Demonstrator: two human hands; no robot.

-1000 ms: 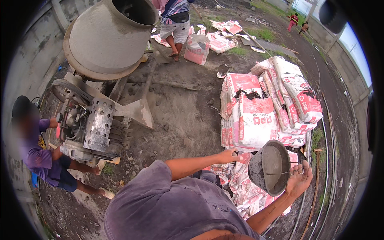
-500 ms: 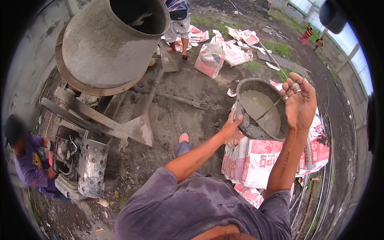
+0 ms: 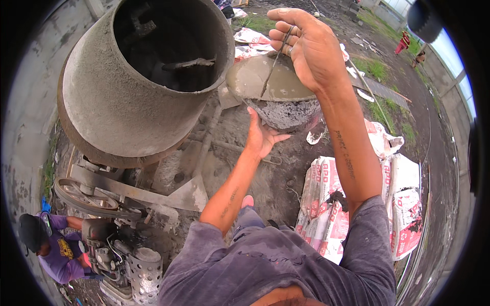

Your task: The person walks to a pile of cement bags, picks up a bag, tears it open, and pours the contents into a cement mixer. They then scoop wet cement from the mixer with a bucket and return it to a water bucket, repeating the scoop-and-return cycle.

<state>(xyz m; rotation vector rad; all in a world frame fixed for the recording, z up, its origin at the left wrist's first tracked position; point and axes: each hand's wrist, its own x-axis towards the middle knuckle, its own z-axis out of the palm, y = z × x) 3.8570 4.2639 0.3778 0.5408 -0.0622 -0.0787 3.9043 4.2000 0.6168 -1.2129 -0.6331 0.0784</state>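
A dark bucket point(image 3: 286, 115) full of grey, watery liquid point(image 3: 278, 81) hangs tilted before me, its rim beside the mouth of a cement mixer drum point(image 3: 109, 112). My right hand point(image 3: 309, 48) is raised above it, fingers curled round the thin wire handle point(image 3: 272, 74). From below, my left hand point(image 3: 262, 136) presses against the bucket's underside with thumb and fingers spread. The drum's mouth faces up toward me, showing a mixing blade point(image 3: 189, 64) inside its dark interior.
Red-and-white cement bags point(image 3: 326, 209) are stacked at the right. A co-worker in purple point(image 3: 61, 250) bends at the mixer's engine point(image 3: 104, 250), lower left. A metal frame point(image 3: 138, 191) runs under the drum. Torn bags point(image 3: 250, 43) lie behind the bucket; another person stands partly hidden there.
Both my hands have carried the bucket left and away from the bag stack to the drum's mouth, tilting it. My left hand has shifted from its side to underneath. The view has moved closer to the mixer.
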